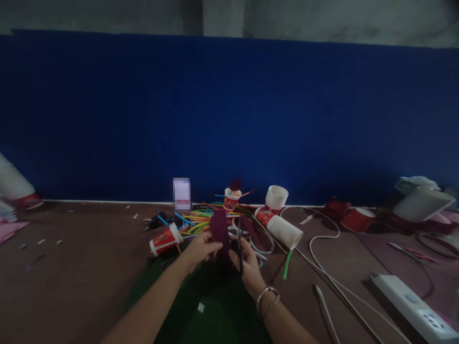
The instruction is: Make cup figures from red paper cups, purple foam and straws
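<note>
My left hand point(200, 249) is closed on a dark maroon strip point(219, 228), which looks like paper or felt and stands up above the fingers. Close beside it, my right hand point(248, 265) grips a pair of scissors point(240, 239), blades pointing up and away from me. The blades are beside the strip's right edge; whether they touch it I cannot tell. A second maroon strip point(252, 233) lies just beyond the right hand. Behind the hands spreads a pile of colourful pipe cleaners point(196, 220). A red paper cup point(166, 240) lies tipped to the left of them.
A decorated red cup point(231, 199) stands behind the pile, near a phone point(181, 194). Stacked white cups point(285, 231) lie to the right. White cables point(324, 267) run toward a power strip point(412, 306). A blue partition point(229, 110) borders the table's back.
</note>
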